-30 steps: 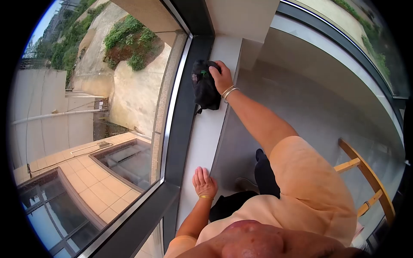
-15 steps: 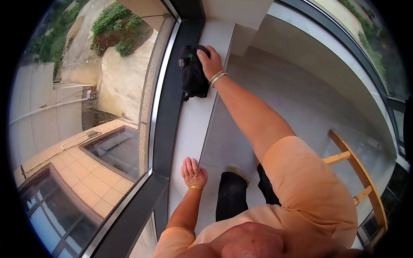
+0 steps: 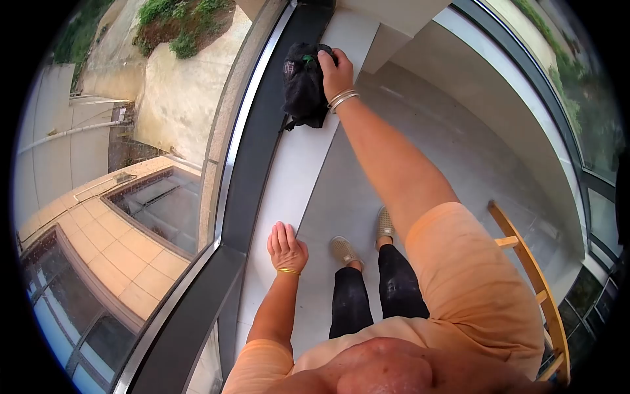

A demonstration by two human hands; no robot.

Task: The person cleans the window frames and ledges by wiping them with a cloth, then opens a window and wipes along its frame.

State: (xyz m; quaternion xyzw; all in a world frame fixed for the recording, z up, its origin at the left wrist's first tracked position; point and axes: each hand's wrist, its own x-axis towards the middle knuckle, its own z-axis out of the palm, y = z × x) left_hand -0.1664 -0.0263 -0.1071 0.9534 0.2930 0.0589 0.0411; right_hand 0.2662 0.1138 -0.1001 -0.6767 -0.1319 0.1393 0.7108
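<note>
Toward the far end of the white sill (image 3: 295,174), the right hand (image 3: 338,79) is grasping the black cloth bundle (image 3: 306,95), its thumb lying over the top and its fingers curling down the room-facing edge. Their tips are partly hidden, so how tightly they are pinching, I can't tell. The bundle is sitting directly against the palm side of that grip and spreading away toward the window, straddling the sill and the dark window frame (image 3: 259,161). A green mark is showing close to the thumb, pale lettering is facing up on the window side, and a small dark tail is hanging off the near end.

What is changing is mostly the stance: the feet, staggered and partly out of sight a moment ago, are now both showing on the grey floor (image 3: 420,131), the left shoe (image 3: 342,251) a little behind the right shoe (image 3: 385,224). The bundle is keeping roughly its same place along the sill, so the body seems to be shifting while the hold is staying put.

Farther back, the left hand (image 3: 287,253) is resting flat and holding nothing, well apart from the bundle. Off to the right, a wooden frame (image 3: 530,261) is standing beyond the right sleeve.
</note>
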